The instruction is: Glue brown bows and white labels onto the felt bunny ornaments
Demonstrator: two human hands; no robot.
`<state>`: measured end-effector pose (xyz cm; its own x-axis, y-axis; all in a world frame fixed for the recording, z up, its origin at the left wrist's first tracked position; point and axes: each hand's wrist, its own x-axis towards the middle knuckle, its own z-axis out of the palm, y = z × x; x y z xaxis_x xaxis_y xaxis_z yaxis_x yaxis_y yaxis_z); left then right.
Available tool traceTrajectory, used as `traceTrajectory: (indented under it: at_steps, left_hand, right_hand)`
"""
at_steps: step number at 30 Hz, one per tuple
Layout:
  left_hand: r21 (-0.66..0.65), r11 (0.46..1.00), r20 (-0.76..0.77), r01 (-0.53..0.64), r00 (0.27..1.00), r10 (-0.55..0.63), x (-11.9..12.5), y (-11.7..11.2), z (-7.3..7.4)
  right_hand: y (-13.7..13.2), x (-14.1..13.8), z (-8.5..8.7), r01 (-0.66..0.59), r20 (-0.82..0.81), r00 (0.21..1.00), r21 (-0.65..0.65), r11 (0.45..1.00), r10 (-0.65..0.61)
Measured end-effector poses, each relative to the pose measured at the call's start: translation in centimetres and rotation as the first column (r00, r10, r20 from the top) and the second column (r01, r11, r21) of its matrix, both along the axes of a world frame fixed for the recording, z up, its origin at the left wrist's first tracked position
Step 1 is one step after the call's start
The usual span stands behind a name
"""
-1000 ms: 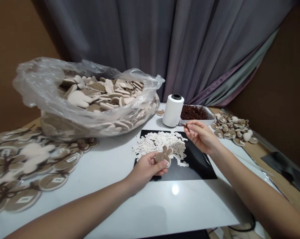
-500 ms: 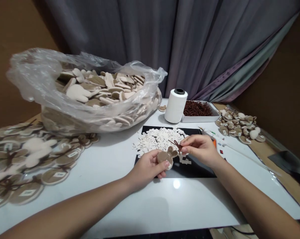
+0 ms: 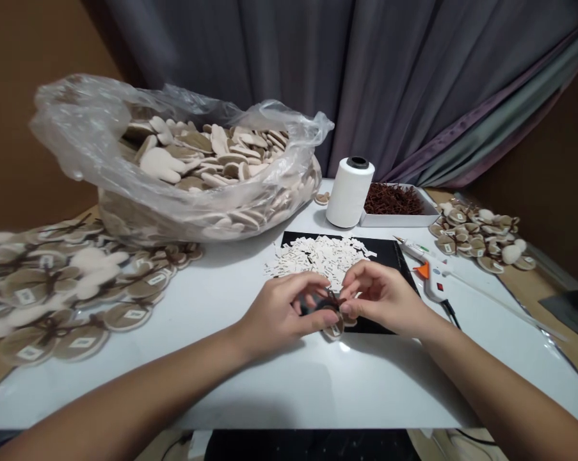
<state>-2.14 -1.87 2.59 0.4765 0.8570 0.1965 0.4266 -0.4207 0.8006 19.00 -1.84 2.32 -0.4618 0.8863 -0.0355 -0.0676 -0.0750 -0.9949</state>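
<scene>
My left hand [image 3: 276, 309] and my right hand [image 3: 381, 298] meet over the near edge of a black mat [image 3: 389, 255]. Between their fingers is a tan felt rabbit-shaped piece [image 3: 334, 330], mostly hidden, with its lower edge and small white label showing. My left hand grips this piece. My right fingertips pinch a small brown cord bow [image 3: 335, 299] against it. Just beyond my fingers, a heap of small white paper labels [image 3: 315, 258] covers much of the mat.
A white hot glue gun [image 3: 427, 275] lies right of the mat, its cord trailing away. Behind stand a white thread spool [image 3: 350, 192] and a tray of brown cord [image 3: 399, 221]. A plastic bag of felt pieces [image 3: 77, 121] sits back left. Finished pieces [image 3: 53, 294] lie at left.
My right hand has moved left and down, bringing the brown bow onto the felt piece in my left hand. The view has tilted, and the glue gun is now fully visible.
</scene>
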Motion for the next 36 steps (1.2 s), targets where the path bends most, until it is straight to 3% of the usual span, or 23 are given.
traceTrajectory:
  at_steps: [6, 13, 18, 27, 31, 36]
  left_hand:
    - [0.02, 1.0, 0.034, 0.019, 0.999, -0.02, 0.6, -0.6, -0.6]
    - [0.097, 0.995, -0.026, 0.037, 0.999, -0.034, 0.4, -0.1, -1.1]
    - [0.085, 0.996, -0.01, 0.033, 0.999, -0.032, 0.7, -0.2, -1.2]
    - [-0.235, 0.971, 0.149, -0.053, 0.985, 0.09, 0.9, -0.4, -1.4]
    - [-0.288, 0.955, 0.183, -0.069, 0.975, 0.126, 0.9, -0.4, -1.3]
    - [-0.312, 0.948, 0.203, -0.061, 0.971, 0.129, 1.0, -0.3, -1.2]
  right_hand:
    - [-0.8, -0.6, -0.1, -0.047, 0.186, 0.982, 0.114, 0.992, 0.025]
    - [-1.0, -0.7, 0.5, -0.112, 0.43, 0.903, 0.272, 0.956, -0.016]
    - [-1.5, -1.6, 0.3, -0.11, 0.391, 0.92, 0.217, 0.97, 0.017]
    - [-2.4, -3.1, -0.8, 0.094, 0.254, 0.956, 0.198, 0.976, -0.143]
    - [-2.4, -3.6, -1.0, 0.155, 0.213, 0.959, 0.154, 0.976, -0.186]
    - [-2.3, -3.4, -0.9, 0.139, 0.186, 0.971, 0.064, 0.988, -0.148]
